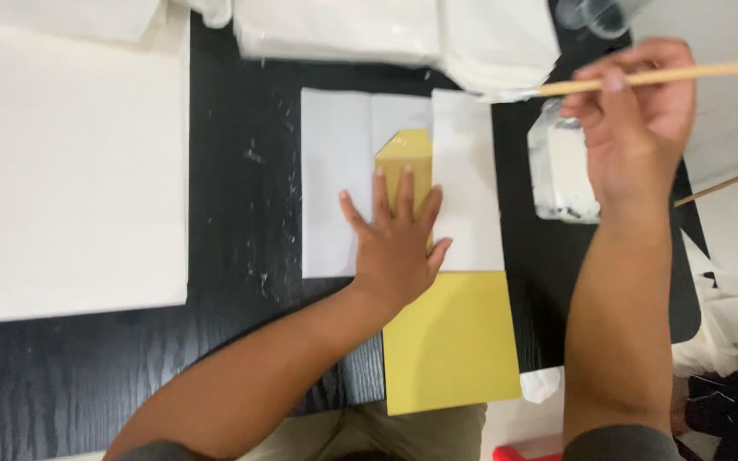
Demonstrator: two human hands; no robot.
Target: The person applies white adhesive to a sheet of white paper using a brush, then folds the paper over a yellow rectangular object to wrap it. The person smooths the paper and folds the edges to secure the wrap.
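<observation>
Nearest the camera, the yellow card [450, 341] lies lengthwise on the black desk [241, 341], its near end overhanging the desk's edge towards the person's lap; every place below is told from this card. A small red thing shows just beyond the card's near right corner, too cropped to identify.

Over the card's far half, white paper [335, 183] is folded around it, one flap lying across on the left and another on the right, so only a pointed patch of yellow shows between them. The left hand [399, 248] lies open and flat there, fingers spread across the left flap and the yellow patch, apparently pressing so that the fold stays down and the card does not slide.

Right of the card, and apart from it, stands a clear container [565, 166] with white contents, probably paste. Above it the right hand [634, 119] is closed in a pinch around a thin wooden brush handle [685, 75], held nearly level, with its whitish tip reaching back towards the card's far right corner.

Left of the card, well apart, rests a large blank white sheet [70, 171]. Beyond the card's far end lie stacked white papers [395, 34]. None of these shows any visible label.
</observation>
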